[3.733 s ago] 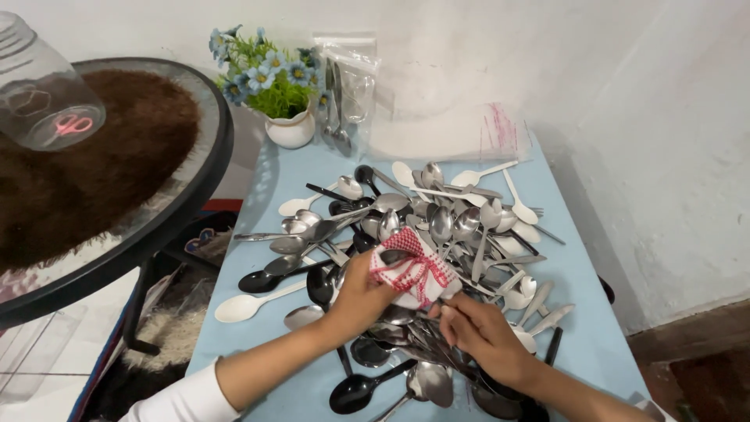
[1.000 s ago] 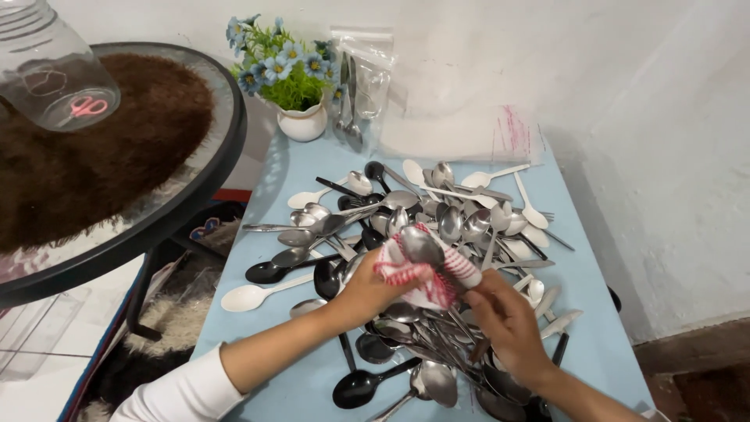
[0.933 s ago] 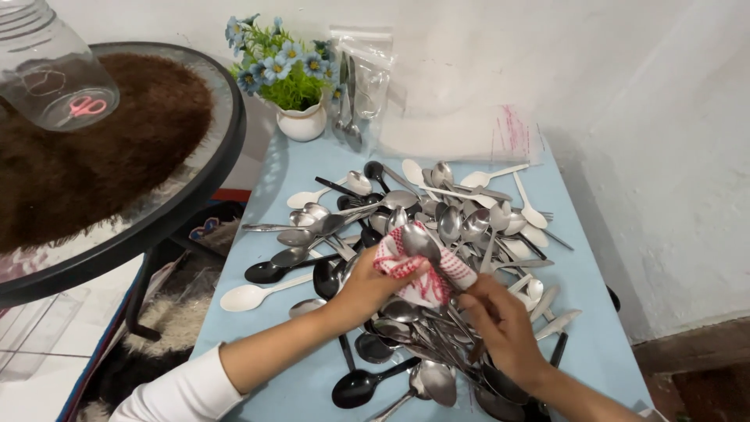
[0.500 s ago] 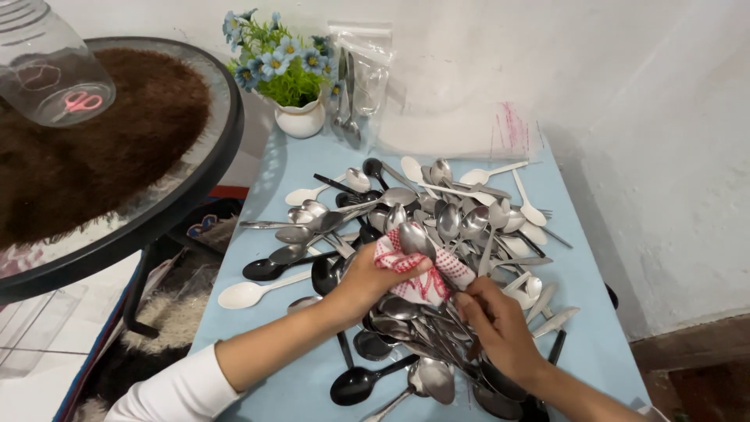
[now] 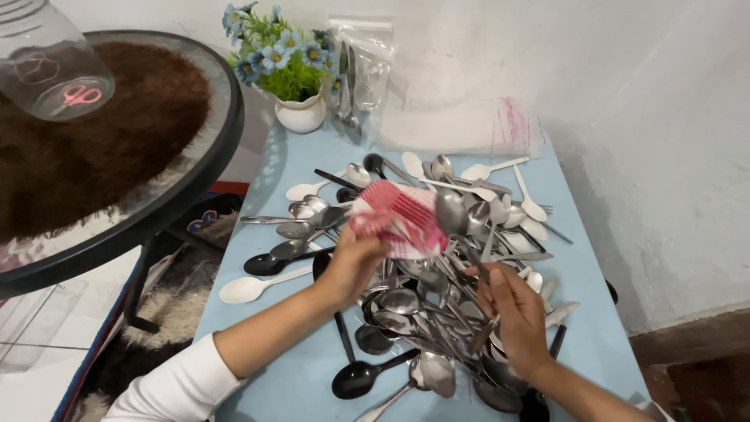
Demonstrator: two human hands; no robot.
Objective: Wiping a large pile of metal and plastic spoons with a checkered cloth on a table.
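**Polishing a spoon above a heap of cutlery**

Working over a pale blue tabletop (image 5: 289,391), a person in a white sleeve (image 5: 176,387) wipes a steel spoon (image 5: 451,211) held above a loose pile of metal, black and white plastic spoons (image 5: 426,312). Nearest the camera, a black plastic spoon (image 5: 361,378) lies at the pile's edge. The right hand (image 5: 516,316) is curled around the lower end of the spoon's handle, fingers closed and thumb on top; the exact pinch point is hard to make out among the other handles. The left hand (image 5: 353,262) is bunched around a red-and-white checked cloth (image 5: 398,219), pressing it against the spoon's bowl, which stands raised just above the middle of the heap.

The spoon looks light, stiff and smooth, probably slippery where polished, so the handle is the surer place to grip, leaving the bowl free for the cloth. The cloth is soft and limp and folds to whatever it wraps. The pile beneath would likely shift and clatter if nudged.

Farther back stand a small white pot of blue artificial flowers (image 5: 291,66) and a clear plastic bag holding cutlery (image 5: 355,78), both against the white wall. To the left, a round glass-topped table (image 5: 156,211) carries a clear glass jar (image 5: 47,59).
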